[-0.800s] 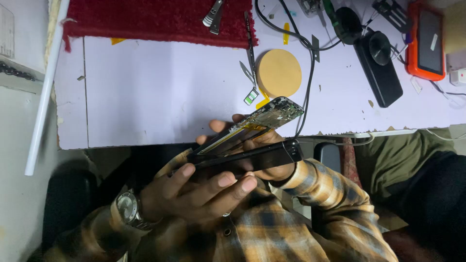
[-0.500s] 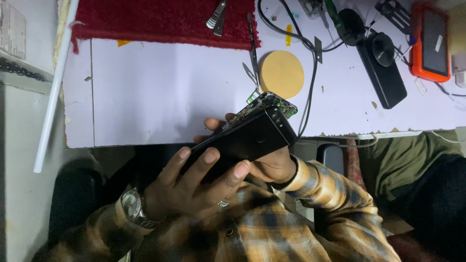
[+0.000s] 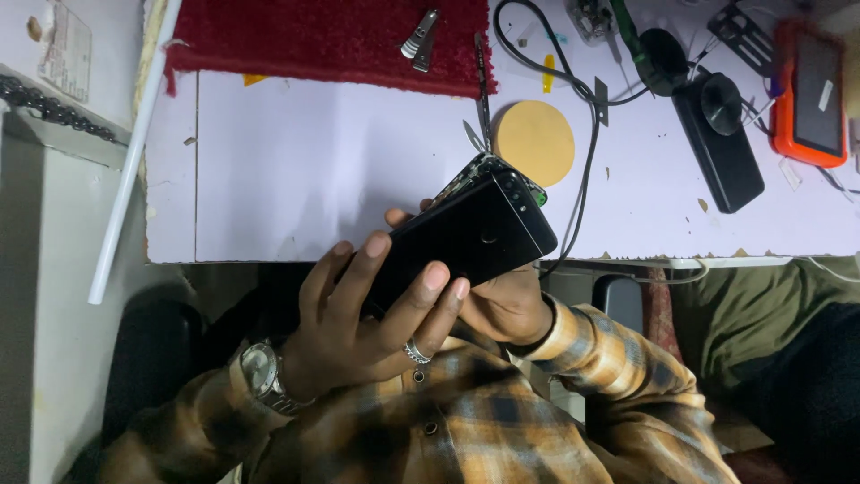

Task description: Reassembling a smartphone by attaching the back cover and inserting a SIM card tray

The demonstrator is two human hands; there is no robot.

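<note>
My left hand (image 3: 358,332), fingers curled, and my right hand (image 3: 506,305) beneath both grip a glossy black smartphone (image 3: 466,237) near the table (image 3: 313,170).

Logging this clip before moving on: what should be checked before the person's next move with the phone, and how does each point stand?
1. Left hand grips the black phone, fingers spread across its back: ok.
2. Right hand supports the phone from beneath: ok.
3. Back sits flush at the far end: not ok, the circuit board shows along that edge.
4. Phone held clear of the table: ok, it is lifted near the front edge.
5. Black cable free of the phone: cannot tell, it passes close behind.
</note>
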